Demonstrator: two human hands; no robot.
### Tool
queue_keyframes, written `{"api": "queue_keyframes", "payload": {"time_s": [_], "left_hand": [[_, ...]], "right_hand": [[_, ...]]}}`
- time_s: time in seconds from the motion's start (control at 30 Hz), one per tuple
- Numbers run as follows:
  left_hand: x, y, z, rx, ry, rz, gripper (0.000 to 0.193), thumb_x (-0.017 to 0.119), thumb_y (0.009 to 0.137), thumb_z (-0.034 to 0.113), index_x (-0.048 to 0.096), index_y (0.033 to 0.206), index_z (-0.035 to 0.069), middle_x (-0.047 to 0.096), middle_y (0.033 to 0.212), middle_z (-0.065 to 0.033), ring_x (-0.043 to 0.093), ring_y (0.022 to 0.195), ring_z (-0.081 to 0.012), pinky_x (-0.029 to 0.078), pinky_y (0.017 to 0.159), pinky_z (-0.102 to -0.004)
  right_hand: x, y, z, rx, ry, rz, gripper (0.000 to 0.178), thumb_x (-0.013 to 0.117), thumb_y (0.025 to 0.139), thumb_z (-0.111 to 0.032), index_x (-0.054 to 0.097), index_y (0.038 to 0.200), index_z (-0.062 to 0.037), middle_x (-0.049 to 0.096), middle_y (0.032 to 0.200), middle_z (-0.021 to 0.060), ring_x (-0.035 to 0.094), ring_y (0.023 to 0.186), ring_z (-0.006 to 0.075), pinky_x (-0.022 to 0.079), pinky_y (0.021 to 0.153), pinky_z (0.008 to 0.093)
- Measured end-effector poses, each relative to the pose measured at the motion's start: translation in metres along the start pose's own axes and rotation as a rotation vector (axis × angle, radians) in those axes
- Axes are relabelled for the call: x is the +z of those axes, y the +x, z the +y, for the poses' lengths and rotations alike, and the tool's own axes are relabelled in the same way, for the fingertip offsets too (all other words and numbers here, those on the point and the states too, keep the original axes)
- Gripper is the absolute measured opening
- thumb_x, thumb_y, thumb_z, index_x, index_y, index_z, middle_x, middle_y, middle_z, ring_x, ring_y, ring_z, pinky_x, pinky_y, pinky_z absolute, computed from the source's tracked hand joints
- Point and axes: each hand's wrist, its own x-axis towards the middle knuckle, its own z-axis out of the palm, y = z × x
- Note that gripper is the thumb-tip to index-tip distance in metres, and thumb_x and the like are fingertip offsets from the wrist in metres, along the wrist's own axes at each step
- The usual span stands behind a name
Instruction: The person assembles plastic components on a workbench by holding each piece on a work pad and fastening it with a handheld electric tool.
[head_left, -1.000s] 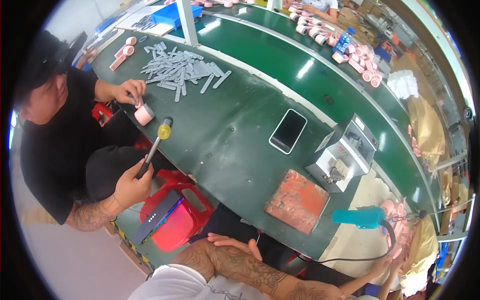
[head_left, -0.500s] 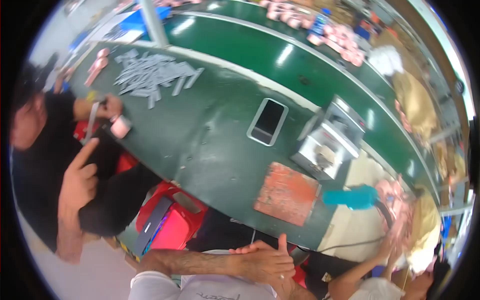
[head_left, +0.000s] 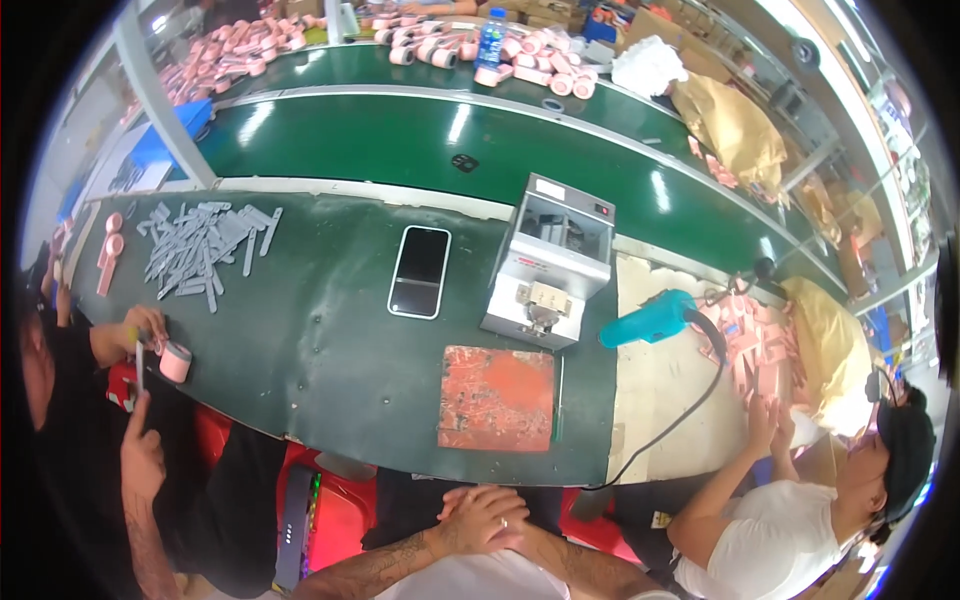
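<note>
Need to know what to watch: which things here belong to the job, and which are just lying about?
Likely the job, nearest the clasped hands, which hold nothing: red mat, grey machine, teal driver.

Lying about: phone, grey strips, pink rolls and bottle on the far belt.

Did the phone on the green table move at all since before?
No. The phone lies just left of the grey machine, above the orange mat, as before; only the camera view shifted.
</note>
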Motion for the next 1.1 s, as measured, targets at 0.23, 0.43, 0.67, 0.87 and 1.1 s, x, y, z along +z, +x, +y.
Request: {"api": "queue_keyframes", "payload": {"time_s": [0.23, 0.43, 0.67, 0.87, 1.1], "left_hand": [[0.057, -0.037, -0.106, -0.616, -0.22, -0.162, 0.056, 0.073, 0.086, 0.031, 0.059, 0.136, 0.01, 0.057, 0.136, -0.0214, 0.056, 0.122, -0.0388, 0.044, 0.103, -0.0479], [0.03, -0.046, -0.142, -0.655, -0.21, -0.067, 0.055, 0.072, 0.087, 0.031, 0.059, 0.135, 0.009, 0.058, 0.135, -0.0213, 0.056, 0.122, -0.0386, 0.044, 0.103, -0.0476], [-0.028, -0.08, -0.175, -0.731, -0.205, 0.076, 0.053, 0.071, 0.088, 0.031, 0.06, 0.135, 0.009, 0.058, 0.135, -0.0212, 0.057, 0.121, -0.0385, 0.045, 0.103, -0.0474], [-0.117, -0.039, -0.168, -0.734, -0.253, 0.129, 0.052, 0.07, 0.089, 0.031, 0.06, 0.135, 0.009, 0.058, 0.134, -0.0211, 0.057, 0.121, -0.0383, 0.045, 0.103, -0.0472], [-0.113, -0.145, -0.222, -0.831, -0.274, 0.304, 0.05, 0.068, 0.09, 0.031, 0.06, 0.135, 0.008, 0.059, 0.134, -0.021, 0.058, 0.121, -0.0381, 0.045, 0.103, -0.0469]], "right_hand": [[-0.02, -0.012, 0.018, -0.094, 0.061, 0.054, 0.068, 0.033, 0.105, -0.055, 0.059, 0.13, 0.0027, 0.065, 0.123, 0.0182, 0.06, 0.115, 0.0304, 0.041, 0.11, 0.0451], [-0.042, 0.012, 0.018, -0.099, 0.103, 0.054, 0.064, 0.034, 0.105, -0.052, 0.059, 0.13, 0.0016, 0.065, 0.123, 0.0181, 0.06, 0.115, 0.0303, 0.042, 0.109, 0.0451], [-0.06, 0.068, 0.029, -0.052, 0.16, 0.066, 0.059, 0.036, 0.105, -0.048, 0.059, 0.129, 0.0004, 0.064, 0.124, 0.0179, 0.06, 0.115, 0.0301, 0.042, 0.108, 0.0451], [-0.085, 0.116, 0.037, -0.098, 0.193, 0.135, 0.055, 0.037, 0.105, -0.044, 0.059, 0.129, -0.0007, 0.064, 0.125, 0.0178, 0.06, 0.116, 0.03, 0.043, 0.107, 0.0451], [-0.093, 0.162, 0.054, -0.003, 0.243, 0.191, 0.05, 0.038, 0.105, -0.041, 0.06, 0.129, -0.002, 0.064, 0.126, 0.0176, 0.059, 0.116, 0.0298, 0.044, 0.106, 0.0451]]}}
